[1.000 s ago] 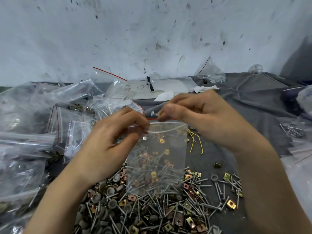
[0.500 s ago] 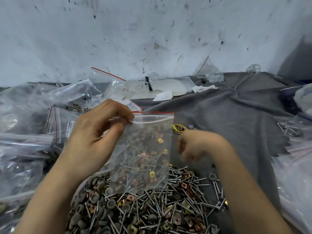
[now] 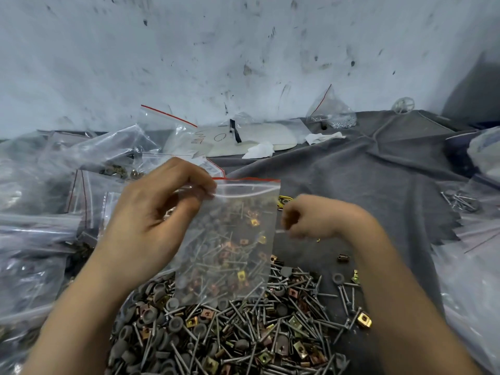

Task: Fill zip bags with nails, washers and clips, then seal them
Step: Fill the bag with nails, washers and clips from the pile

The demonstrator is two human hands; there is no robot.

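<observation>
My left hand (image 3: 154,212) pinches the top left corner of a clear zip bag (image 3: 230,239) with a red top strip. The bag hangs upright over the pile, its mouth slightly parted, and I can see nothing lying inside it. The nails and clips that show through it belong to the pile behind. Just right of the bag, my right hand (image 3: 316,217) is blurred, with its fingers curled. A thin silvery piece, seemingly a nail (image 3: 280,231), sticks out of them. Below lies the pile of nails, grey washers and brass clips (image 3: 243,328).
A grey cloth (image 3: 351,171) covers the table. Heaped plastic bags (image 3: 40,212) crowd the left side, and more bags (image 3: 473,266) lie at the right edge. At the back are a white pad (image 3: 257,136), a bag of small parts (image 3: 330,112) and a stained wall. A yellow wire (image 3: 282,200) lies behind the bag.
My right hand has left the bag's mouth and dropped to the right of the bag, near the pile. My left hand has carried the bag slightly left and up.
</observation>
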